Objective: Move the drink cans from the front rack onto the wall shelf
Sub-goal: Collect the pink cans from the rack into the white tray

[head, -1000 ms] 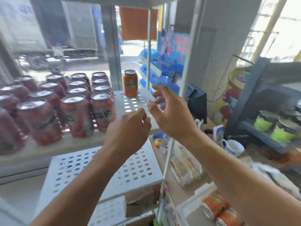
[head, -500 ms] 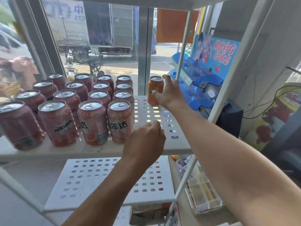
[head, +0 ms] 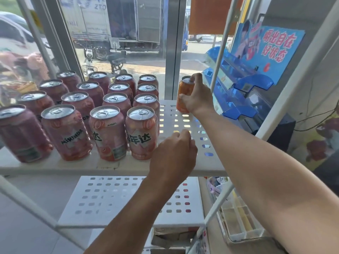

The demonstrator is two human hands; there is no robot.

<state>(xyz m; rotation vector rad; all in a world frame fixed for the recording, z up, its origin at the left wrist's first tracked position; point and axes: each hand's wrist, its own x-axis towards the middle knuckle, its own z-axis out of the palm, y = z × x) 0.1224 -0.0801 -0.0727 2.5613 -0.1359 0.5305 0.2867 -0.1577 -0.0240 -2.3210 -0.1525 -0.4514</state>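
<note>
Right hand (head: 197, 97) now grips the lone orange can (head: 184, 92) at about 1 o'clock in the head view — thumb on the near side of the body, a fingertip over the rim, remaining fingers wrapped behind. Half a second back the same hand was only arriving at this can with fingers just touching; a second back both hands hovered in front of the rack and the view pointed further right, where a shelf with green-lidded jars showed. So the change is from reach to grasp. The orange can stands upright on the white perforated shelf (head: 183, 123) of the front rack, at its far right corner, base apparently on the surface; I see no lift yet. Left hand (head: 173, 156) sits at about 6 o'clock, just beside the nearest pink Mirinda can (head: 141, 132), fingers curled under with nothing visibly held; its pose is much the same as in the prior frames. The pink Mirinda cans (head: 88, 109), a block of four columns, fill the shelf from 9 to 12 o'clock, all upright and undisturbed across the three frames. Judgement: the first transfer is at the pick-up stage — grasp looks secure enough to lift. The wall shelf is not in view now, so the carry will need a turn to the right. Risk: the white rack upright (head: 221, 57) stands just right of the hand; lift clear before swinging.
</note>
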